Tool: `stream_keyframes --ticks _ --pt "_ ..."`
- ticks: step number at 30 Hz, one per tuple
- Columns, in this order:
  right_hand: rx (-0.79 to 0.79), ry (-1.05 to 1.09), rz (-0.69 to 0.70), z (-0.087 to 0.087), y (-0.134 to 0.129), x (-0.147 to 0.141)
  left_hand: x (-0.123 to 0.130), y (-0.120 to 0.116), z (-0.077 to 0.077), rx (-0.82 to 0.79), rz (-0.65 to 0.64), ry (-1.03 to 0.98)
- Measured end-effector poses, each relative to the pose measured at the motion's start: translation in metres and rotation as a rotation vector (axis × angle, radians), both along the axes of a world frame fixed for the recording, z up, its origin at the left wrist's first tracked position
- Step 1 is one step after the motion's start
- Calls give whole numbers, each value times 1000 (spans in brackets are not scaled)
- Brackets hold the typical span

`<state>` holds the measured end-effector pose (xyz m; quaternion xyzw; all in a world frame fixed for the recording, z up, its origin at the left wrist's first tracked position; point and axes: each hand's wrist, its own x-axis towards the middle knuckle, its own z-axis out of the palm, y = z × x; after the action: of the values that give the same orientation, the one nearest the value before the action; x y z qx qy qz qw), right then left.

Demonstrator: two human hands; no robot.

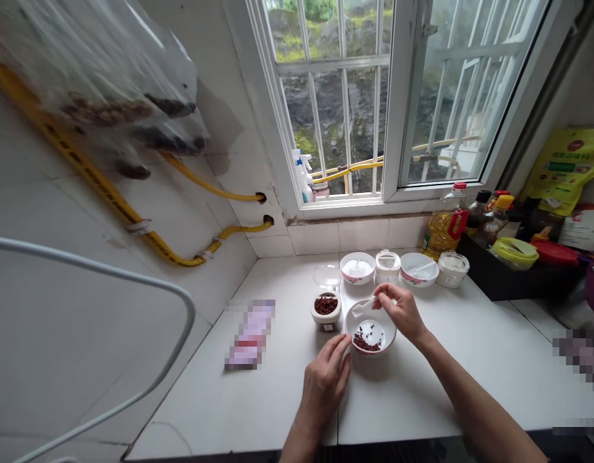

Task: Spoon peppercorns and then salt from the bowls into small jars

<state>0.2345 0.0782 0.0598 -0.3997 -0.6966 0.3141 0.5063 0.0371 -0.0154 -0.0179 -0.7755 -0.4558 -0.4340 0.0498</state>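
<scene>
Some clear plastic bagging (pixel 118 77) hangs on the wall, far up to the left of the near bowl (pixel 390 329), with a yellow pipe (pixel 107 180) passing beneath it. Lower down, a purplish packet (pixel 251 337), blurred, lies on the tabletop (pixel 258 411) well left of that bowl. Just beside the bowl's left edge stands an open jar (pixel 326 319) of dark red bits, and behind the jar I see a clear lid (pixel 326 276). The left hand (pixel 327 370) has its fingertips on the bowl's left rim; whether its grip is clamped there, I cannot tell.

The bowl itself stands upright on the tabletop, more dark red bits (pixel 366 343) gathered at its near side. Over it, the right hand (pixel 402 312) has its grip pinched together on a small white spoon (pixel 363 309). Beyond the bowl runs a row: a flowered bowl (pixel 357 278) of something white, a white tub (pixel 387 265), a second flowered bowl (pixel 417 280) and another tub (pixel 452 273). Well to its right, behind, come an oil bottle (pixel 440 235) and a black bin (pixel 487 276) of condiments.
</scene>
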Motion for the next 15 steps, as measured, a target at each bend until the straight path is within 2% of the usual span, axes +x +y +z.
stream_keyframes --ticks 3,8,12,15 --pt "10 -181 20 0 6 10 1 -2 2 -10 34 -7" --pt "134 -463 4 -3 8 13 -3 -2 14 -77 15 36" --pt "166 -552 -17 -5 8 13 -10 7 23 -50 -46 103" --pt "160 -554 12 -5 7 12 -16 16 23 10 -82 140"
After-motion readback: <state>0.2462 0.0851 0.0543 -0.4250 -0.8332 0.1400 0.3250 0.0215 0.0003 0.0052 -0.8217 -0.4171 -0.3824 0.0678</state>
